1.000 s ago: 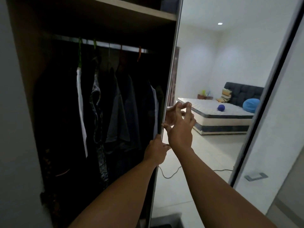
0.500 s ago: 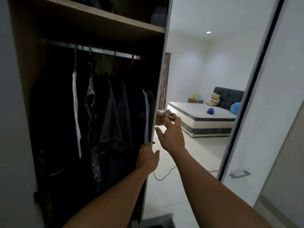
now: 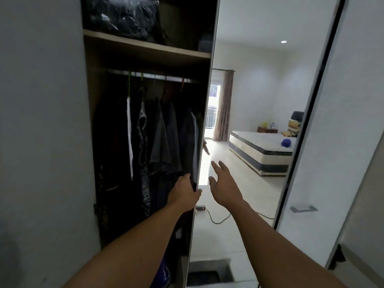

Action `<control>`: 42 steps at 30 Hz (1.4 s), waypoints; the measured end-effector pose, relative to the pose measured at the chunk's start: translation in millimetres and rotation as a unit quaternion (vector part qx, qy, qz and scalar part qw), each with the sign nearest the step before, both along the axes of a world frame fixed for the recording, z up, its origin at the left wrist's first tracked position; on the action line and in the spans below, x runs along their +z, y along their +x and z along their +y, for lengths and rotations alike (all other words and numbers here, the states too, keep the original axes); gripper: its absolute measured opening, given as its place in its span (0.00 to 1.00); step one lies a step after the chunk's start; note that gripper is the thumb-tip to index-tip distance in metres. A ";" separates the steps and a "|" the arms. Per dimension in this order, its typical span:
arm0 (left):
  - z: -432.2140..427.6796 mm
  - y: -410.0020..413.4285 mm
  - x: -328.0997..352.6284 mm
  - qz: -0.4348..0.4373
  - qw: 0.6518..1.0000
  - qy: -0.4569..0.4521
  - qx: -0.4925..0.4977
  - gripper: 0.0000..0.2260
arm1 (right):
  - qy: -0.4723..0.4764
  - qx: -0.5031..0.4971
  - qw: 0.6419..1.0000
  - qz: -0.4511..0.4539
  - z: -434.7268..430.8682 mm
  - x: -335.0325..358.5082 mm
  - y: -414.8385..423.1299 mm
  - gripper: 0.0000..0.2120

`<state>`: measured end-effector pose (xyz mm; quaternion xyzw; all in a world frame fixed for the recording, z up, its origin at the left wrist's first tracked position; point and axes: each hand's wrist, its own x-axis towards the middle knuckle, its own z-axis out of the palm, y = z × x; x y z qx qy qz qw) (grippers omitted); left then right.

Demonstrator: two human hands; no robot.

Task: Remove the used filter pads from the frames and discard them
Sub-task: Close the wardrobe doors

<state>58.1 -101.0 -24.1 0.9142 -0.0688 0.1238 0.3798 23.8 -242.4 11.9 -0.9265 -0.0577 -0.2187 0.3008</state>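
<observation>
My left hand (image 3: 184, 192) grips upright edge of mirror door (image 3: 259, 90) | right hand (image 3: 223, 183) spread, empty; just right of it | filter pads unseen

Wardrobe interior (image 3: 124, 146) is recorded as near-black; detail is lost. Strongest light is admitted at the window (image 3: 213, 96), reflected in the mirrored door (image 3: 259, 59); glare is blown out on the floor (image 3: 204, 169). Edges are bowed by wide-angle distortion.
</observation>
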 end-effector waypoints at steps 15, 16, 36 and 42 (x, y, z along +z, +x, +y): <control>116.7 -227.9 44.6 -0.100 0.985 -0.010 0.141 0.21 | 0.030 0.138 0.990 -0.011 92.1 16.0 -178.5 0.27; 129.8 -237.8 50.7 -0.109 0.981 -0.008 0.161 0.22 | 0.036 0.153 0.987 -0.012 104.8 21.6 -182.9 0.27; 319.8 -294.6 91.3 -0.233 0.933 -0.122 0.246 0.09 | 0.082 0.322 0.938 0.097 339.9 27.1 -222.6 0.34; 314.8 -282.9 85.7 -0.273 0.938 -0.111 0.182 0.06 | 0.176 0.276 0.942 0.078 340.4 5.4 -219.5 0.33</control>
